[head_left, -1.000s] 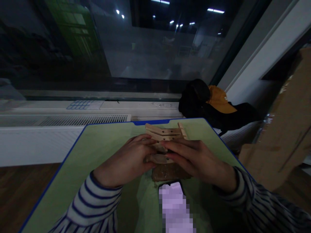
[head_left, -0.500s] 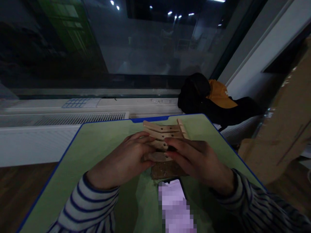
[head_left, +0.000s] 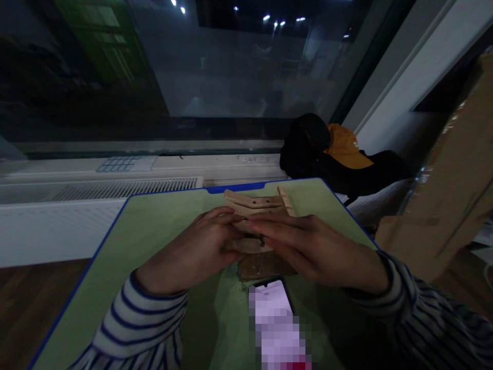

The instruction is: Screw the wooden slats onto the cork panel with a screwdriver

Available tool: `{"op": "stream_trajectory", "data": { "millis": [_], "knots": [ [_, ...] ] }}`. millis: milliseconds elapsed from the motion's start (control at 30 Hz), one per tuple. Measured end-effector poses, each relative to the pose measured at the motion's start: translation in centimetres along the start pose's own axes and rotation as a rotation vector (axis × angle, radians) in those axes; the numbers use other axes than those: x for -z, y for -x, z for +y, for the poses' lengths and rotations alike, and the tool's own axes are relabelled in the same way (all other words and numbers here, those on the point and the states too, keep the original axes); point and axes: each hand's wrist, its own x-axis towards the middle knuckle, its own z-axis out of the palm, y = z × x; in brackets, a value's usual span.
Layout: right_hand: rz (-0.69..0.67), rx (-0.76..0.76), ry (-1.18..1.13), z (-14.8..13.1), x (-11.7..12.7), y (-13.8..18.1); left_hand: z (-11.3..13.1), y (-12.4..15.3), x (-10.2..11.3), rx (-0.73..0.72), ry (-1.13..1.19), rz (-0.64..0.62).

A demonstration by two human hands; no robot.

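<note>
Several pale wooden strips with drilled holes lie side by side across a brown board [head_left: 265, 266] on the table. The farthest strip [head_left: 254, 202] is bent at an angle, and a narrow notched wooden piece [head_left: 285, 200] runs along the right end. My left hand [head_left: 196, 252] is closed on the left ends of the middle strips, thumb at the nearest strip [head_left: 248, 245]. From the right, my right hand [head_left: 319, 249] reaches over the middle strips, fingers together and bent down onto them. Its fingertips almost meet my left fingers and hide the wood beneath.
A phone [head_left: 271, 303] with a lit screen lies just below the board. The green table [head_left: 150, 226] has a blue edge. Beyond it are a radiator [head_left: 162, 187], a windowsill and a black bundle with an orange cap [head_left: 346, 146]. Cardboard [head_left: 442, 200] stands at right.
My right hand has shifted left over the strips, covering holes that showed before, and its fingers lie flatter. My left hand stays nearly in place. The view has moved slightly.
</note>
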Motion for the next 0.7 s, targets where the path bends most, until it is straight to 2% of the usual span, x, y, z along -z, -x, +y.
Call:
{"op": "stream_trajectory", "data": {
  "millis": [67, 133, 333, 467, 567, 700],
  "knots": [
    [-0.019, 0.056, -0.109, 0.0, 0.1, -0.1, -0.1, 0.2, -0.1, 0.039, -0.010, 0.000],
    [0.021, 0.057, -0.131, 0.3, -0.1, 0.0, -0.1, 0.4, -0.1, 0.049, -0.011, 0.005],
    [0.271, -0.027, 0.105, 0.5, -1.4, 0.5, 0.0, 0.3, 0.3, 0.017, -0.002, -0.026],
    [0.290, -0.044, 0.211, 0.4, -1.7, 0.3, 0.5, -0.3, 0.2, 0.038, 0.002, -0.046],
    [0.262, -0.079, 0.248, 0.3, -1.6, 0.2, 1.4, -1.0, -0.3, 0.094, 0.018, 0.021],
    [0.220, -0.089, 0.226, 0.0, -1.1, 0.3, 2.4, -1.7, -1.2, 0.108, 0.060, 0.199]
  ]
}}
